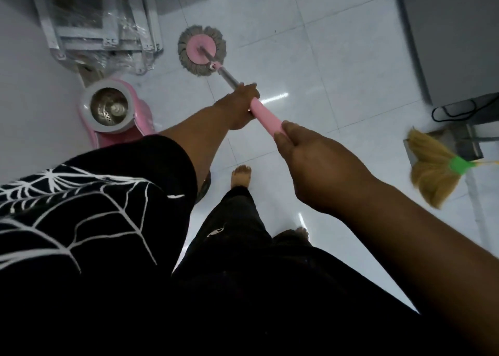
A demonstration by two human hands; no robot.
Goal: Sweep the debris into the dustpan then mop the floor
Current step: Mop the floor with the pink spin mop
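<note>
Mop (202, 50): head flat on the floor (310, 58), near the pink bucket (113, 109). We grasp its handle, left hand (240, 107) ahead, right hand (310, 161) behind, each grip wrapped round it. Broom (432, 172) beside dustpan (453, 142), far right.

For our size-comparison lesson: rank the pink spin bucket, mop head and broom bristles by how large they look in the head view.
Largest: pink spin bucket. Then broom bristles and mop head, which look near alike; the bristles are blurred, so I leave them unranked.
</note>
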